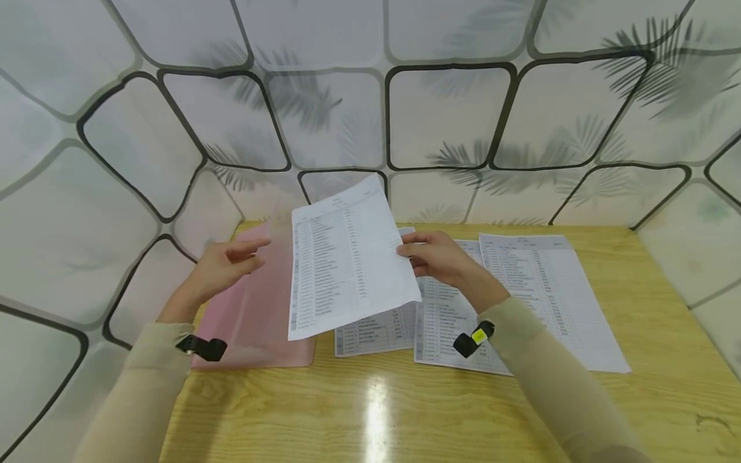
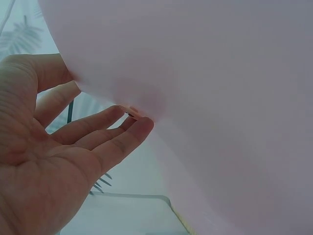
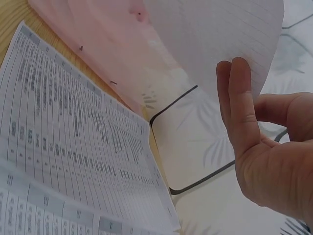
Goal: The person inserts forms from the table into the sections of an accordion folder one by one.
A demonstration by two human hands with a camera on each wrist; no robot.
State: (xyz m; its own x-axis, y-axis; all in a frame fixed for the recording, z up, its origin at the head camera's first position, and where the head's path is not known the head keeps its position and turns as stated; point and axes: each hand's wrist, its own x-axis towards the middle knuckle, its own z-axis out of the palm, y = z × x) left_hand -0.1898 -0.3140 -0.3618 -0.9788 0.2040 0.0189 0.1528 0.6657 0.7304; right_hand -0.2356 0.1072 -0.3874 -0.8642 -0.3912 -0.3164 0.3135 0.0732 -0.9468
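- wooden bench (image 1: 405, 411) stands against a wall of dark-outlined panels with palm shadows.
- right hand (image 1: 438, 257) pinches the right edge of a printed sheet (image 1: 347, 254), raised and tilted above the bench's far left part.
- left hand (image 1: 222, 267) is relaxed with straight fingers, fingertips touching a pink folder (image 1: 255, 315) at the bench's left edge.
- more printed sheets (image 1: 538, 296) lie flat toward the right.

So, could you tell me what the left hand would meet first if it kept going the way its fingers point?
Probably the pink folder, whose raised cover its fingertips already seem to touch.
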